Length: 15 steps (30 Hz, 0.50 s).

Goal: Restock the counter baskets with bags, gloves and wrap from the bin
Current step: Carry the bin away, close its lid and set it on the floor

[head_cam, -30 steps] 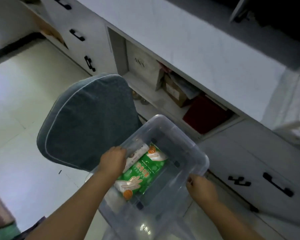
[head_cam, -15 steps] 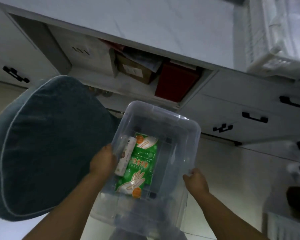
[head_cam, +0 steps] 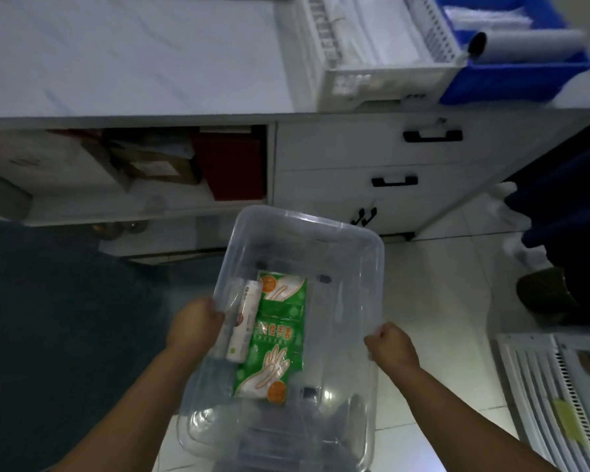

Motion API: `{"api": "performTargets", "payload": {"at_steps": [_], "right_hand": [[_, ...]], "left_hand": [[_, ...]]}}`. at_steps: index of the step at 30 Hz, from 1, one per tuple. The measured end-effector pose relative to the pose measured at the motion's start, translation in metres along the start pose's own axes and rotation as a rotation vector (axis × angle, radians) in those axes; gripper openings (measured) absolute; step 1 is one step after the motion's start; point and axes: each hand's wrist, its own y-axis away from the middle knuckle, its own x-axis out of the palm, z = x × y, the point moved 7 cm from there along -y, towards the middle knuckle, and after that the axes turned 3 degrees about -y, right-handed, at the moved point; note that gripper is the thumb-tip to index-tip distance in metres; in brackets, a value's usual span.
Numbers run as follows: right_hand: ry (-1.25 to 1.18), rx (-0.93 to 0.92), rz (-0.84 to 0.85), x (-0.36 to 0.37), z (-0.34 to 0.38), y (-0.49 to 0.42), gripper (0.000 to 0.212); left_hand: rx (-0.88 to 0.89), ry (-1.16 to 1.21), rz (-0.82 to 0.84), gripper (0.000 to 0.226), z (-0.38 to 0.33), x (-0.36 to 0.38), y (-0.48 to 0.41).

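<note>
I am gripping the clear bin (head_cam: 355,301) with both hands. My left hand (head_cam: 195,327) is curled over its left rim and my right hand (head_cam: 390,345) is clenched on the right rim, so the bin hangs between them above the floor.

On the bin's bottom, just inside my left fingers, lies a white roll (head_cam: 244,321); I cannot tell whether it is bags or wrap. The green glove pack (head_cam: 273,338) lies touching it, on the side toward my right hand. I can make out nothing else in the bin.

On the counter (head_cam: 133,56), ahead of my right hand and higher up, stand the white basket (head_cam: 389,83) and beside it the blue basket (head_cam: 511,76). The white one already holds pale folded stock, and the blue one holds a grey roll (head_cam: 525,46) and more white material.

I judge the restocking well along. The gloves and this last roll are not yet in a basket.
</note>
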Motion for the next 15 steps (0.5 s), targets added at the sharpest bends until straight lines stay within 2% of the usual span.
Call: {"api": "performTargets", "payload": {"at_steps": [4, 10, 15], "right_hand": [[-0.086, 0.028, -0.042, -0.069, -0.055, -0.014, 0.009], [-0.203, 0.049, -0.099, -0.190, -0.142, -0.035, 0.009], [-0.273, 0.043, -0.249, -0.300, -0.203, -0.044, 0.013]], "left_hand": [[0.120, -0.080, 0.026, 0.023, -0.082, 0.036, 0.025], [0.243, -0.211, 0.029, 0.017, -0.216, 0.092, 0.079], [0.414, -0.263, 0.064, 0.012, -0.342, 0.130, 0.120]]}}
